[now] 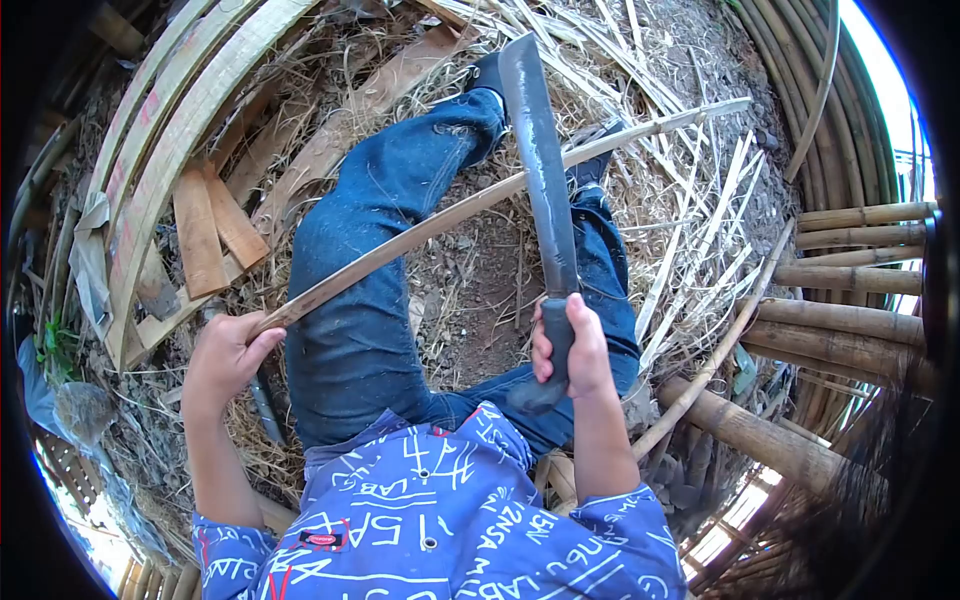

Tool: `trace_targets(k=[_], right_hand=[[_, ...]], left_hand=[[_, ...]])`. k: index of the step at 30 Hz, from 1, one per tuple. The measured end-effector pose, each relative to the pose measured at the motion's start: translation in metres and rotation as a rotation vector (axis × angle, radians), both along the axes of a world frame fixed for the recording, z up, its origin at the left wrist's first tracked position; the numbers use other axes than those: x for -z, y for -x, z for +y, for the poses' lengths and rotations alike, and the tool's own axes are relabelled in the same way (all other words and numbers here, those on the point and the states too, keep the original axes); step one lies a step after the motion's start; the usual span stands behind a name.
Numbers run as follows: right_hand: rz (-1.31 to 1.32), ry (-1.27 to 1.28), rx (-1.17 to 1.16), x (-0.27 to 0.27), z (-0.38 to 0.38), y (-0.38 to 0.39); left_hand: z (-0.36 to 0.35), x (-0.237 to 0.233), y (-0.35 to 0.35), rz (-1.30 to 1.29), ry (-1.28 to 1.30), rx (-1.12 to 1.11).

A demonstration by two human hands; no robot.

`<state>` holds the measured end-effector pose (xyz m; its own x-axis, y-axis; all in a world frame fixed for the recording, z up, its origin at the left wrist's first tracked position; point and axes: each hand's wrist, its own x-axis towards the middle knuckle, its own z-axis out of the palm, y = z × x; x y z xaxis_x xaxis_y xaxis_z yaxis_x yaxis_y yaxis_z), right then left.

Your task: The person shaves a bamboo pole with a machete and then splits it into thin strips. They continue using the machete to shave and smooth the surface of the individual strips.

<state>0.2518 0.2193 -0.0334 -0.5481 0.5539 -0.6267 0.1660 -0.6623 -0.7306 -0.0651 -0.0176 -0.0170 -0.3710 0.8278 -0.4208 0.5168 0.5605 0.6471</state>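
Note:
My left hand [228, 355] grips the near end of a long thin bamboo strip [480, 200] that runs up and to the right across my knees. My right hand [572, 348] is closed around the dark handle of a machete [540, 160]. Its long dark blade points away from me and crosses over the strip near its middle. I am sitting, with my legs in blue jeans [370, 290] under both.
Flat bamboo slats [215, 230] and curved bent strips [170, 130] lie at the left. Thick bamboo poles [850, 270] are stacked at the right. Shavings and thin split strips [700, 220] litter the earth floor around my feet.

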Motion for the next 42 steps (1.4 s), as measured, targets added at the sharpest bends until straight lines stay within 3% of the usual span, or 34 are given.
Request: trace_targets(k=[2, 5, 11, 12, 14, 17, 21, 23, 25, 31, 34, 42], right_hand=[[-0.018, -0.049, 0.016, -0.004, 0.012, -0.008], [0.174, 0.076, 0.252, -0.001, 0.019, -0.004], [-0.026, -0.03, -0.1, -0.009, -0.003, 0.001], [-0.019, -0.05, -0.107, -0.008, 0.001, 0.002], [0.142, 0.017, 0.162, -0.007, 0.01, -0.001], [0.15, 0.049, 0.182, -0.008, 0.003, 0.005], [-0.012, 0.001, -0.107, -0.017, -0.008, -0.001], [0.0, -0.065, -0.011, -0.019, 0.0, 0.0], [0.132, 0.053, 0.191, -0.012, -0.004, 0.007], [0.028, -0.032, -0.12, -0.005, -0.031, 0.004], [0.165, 0.042, 0.041, -0.001, -0.024, 0.008], [-0.018, -0.105, -0.153, 0.002, -0.055, 0.019]], left_hand=[[0.001, 0.001, -0.002, 0.039, -0.008, 0.015], [0.004, 0.006, -0.003, -0.015, -0.04, -0.001], [0.001, -0.001, 0.0, 0.016, -0.006, -0.004], [0.002, 0.0, -0.002, -0.005, -0.052, 0.004], [0.004, 0.003, -0.003, -0.018, -0.063, -0.001], [0.003, 0.005, -0.001, -0.009, -0.068, 0.012], [0.004, 0.0, 0.0, 0.007, 0.012, -0.013], [-0.001, 0.01, -0.001, -0.008, -0.096, -0.003], [-0.002, 0.015, -0.002, -0.006, -0.089, -0.005], [0.0, 0.009, -0.002, 0.01, -0.071, -0.008], [0.002, 0.009, -0.007, 0.017, -0.084, -0.01], [0.0, -0.008, -0.023, 0.143, -0.057, -0.061]])
